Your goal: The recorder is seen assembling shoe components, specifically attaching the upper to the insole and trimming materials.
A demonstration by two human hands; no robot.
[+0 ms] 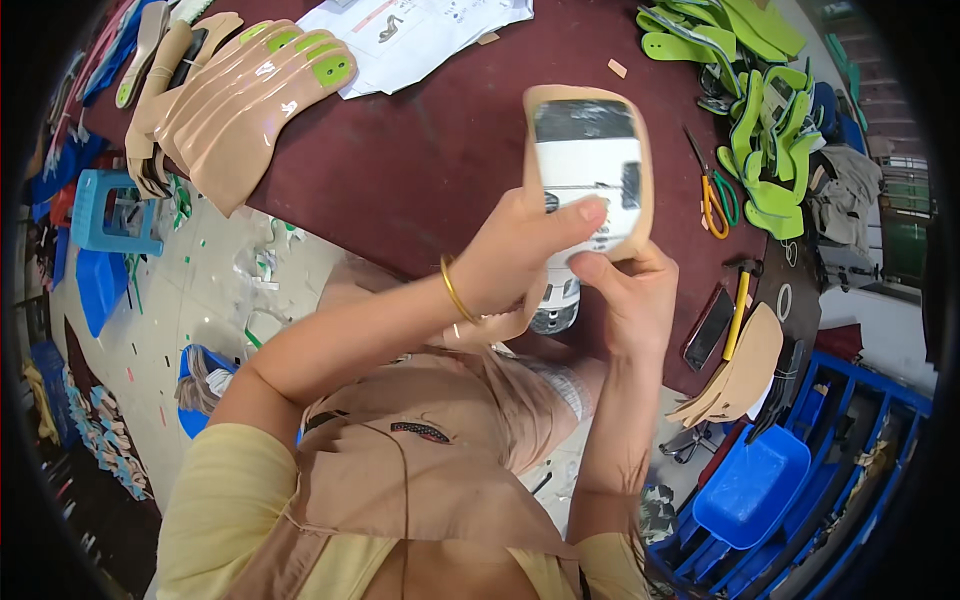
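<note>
In front of my chest I hold a shoe insole (590,165), with a white and black underside and a beige covering that shows as a rim around its broad end. Its narrow end, white and black, hangs below my hands near my lap. My left hand (520,240), with a gold bangle at the wrist, grips the insole from the left, thumb pressed on the white face. My right hand (632,295) is closed at the lower right edge, thumb and fingers pinching the beige rim. The fingers behind the insole are hidden.
A dark red table (420,170) lies ahead. Glossy beige insoles (240,110) are stacked at its left, papers (430,40) behind. At the right are green insole pieces (770,130), scissors (712,200), a hammer (738,310), a phone (708,328), beige pieces (740,370) and a blue basin (755,485).
</note>
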